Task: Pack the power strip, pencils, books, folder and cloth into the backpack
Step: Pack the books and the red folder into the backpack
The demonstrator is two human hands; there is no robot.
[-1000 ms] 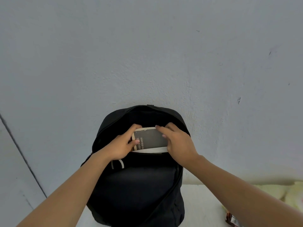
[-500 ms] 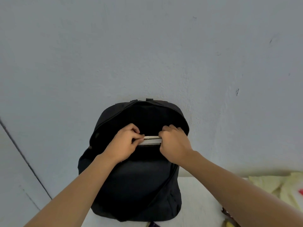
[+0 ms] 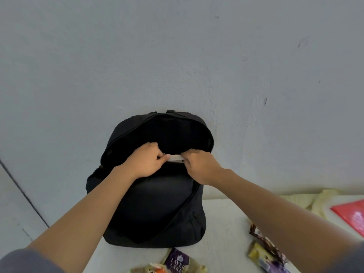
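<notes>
Left hand (image 3: 145,164) and right hand (image 3: 201,166) both pinching thin pale top edge of book (image 3: 175,158), sitting deep in soft black fabric backpack (image 3: 157,209) standing at back edge of white table (image 3: 222,223).

Your left hand (image 3: 146,161) and right hand (image 3: 199,166) pinch a book's (image 3: 175,158) white edge at the open black backpack's (image 3: 157,203) mouth, against the wall (image 3: 177,56).
</notes>
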